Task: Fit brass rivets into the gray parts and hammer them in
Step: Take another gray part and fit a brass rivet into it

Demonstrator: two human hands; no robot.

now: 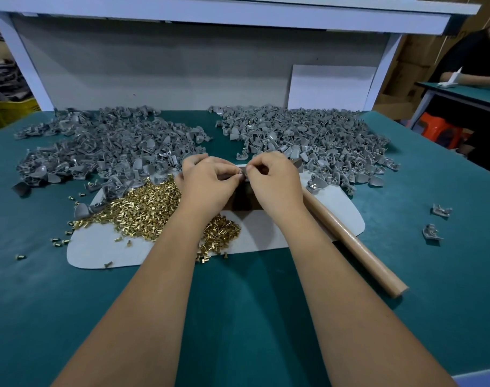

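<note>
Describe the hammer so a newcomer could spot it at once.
Start at the green table and find the pale mat at its middle. The hammer lies across the mat's right edge, beside the right hand, its handle running toward the table's near right. It is the only long, smooth, tan wooden thing among small gray parts and brass rivets.

- A green table [70, 317] carried two heaps of gray parts [104, 146].
- A white mat [266, 233] lay on it, bearing brass rivets [143, 208] and a hammer handle [358, 247].
</note>
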